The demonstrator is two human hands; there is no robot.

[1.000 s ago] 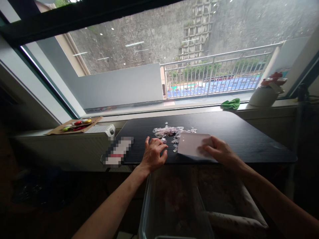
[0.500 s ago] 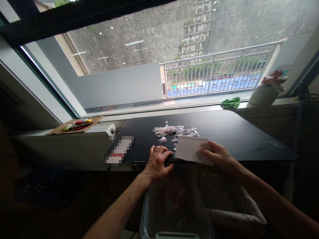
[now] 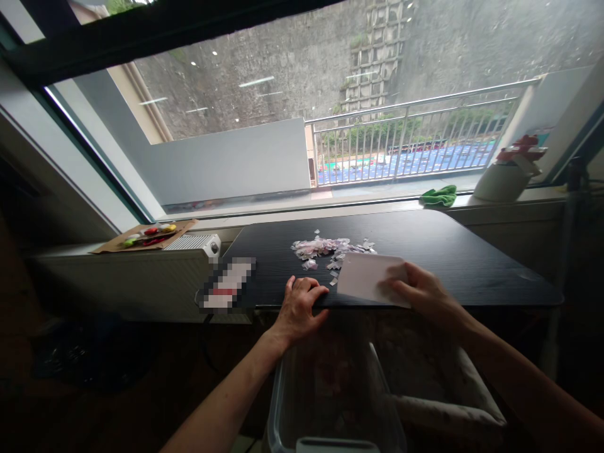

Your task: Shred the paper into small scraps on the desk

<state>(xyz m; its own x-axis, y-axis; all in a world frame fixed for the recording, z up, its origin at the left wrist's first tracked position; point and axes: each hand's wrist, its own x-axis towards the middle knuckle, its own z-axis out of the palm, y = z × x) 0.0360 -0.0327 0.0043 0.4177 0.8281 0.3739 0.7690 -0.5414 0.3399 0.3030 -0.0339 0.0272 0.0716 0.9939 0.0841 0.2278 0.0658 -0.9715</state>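
Observation:
In my right hand (image 3: 418,286) is a flat white rectangular card (image 3: 361,274), pinched at its right edge and tilted over the near side of the black table (image 3: 438,258). Small pale paper scraps (image 3: 321,247) lie in a loose heap just beyond the card, with a few stray pieces by its left edge. My left hand (image 3: 302,302) rests at the table's front edge, thumb apart from the fingers, holding nothing. Below the edge, between my arms, stands a clear plastic bin (image 3: 278,402); its inside is dark, with faint pieces showing.
A blurred-out pale item (image 3: 229,286) lies at the table's left end. Left of it is a white radiator (image 3: 141,277) bearing a cardboard sheet (image 3: 108,242) with colourful items. A green cloth (image 3: 438,195) and a white container (image 3: 503,179) stand on the window sill.
My right hand has moved the card slightly right and away from the table's front edge, uncovering a few scraps. My left hand stays at the edge.

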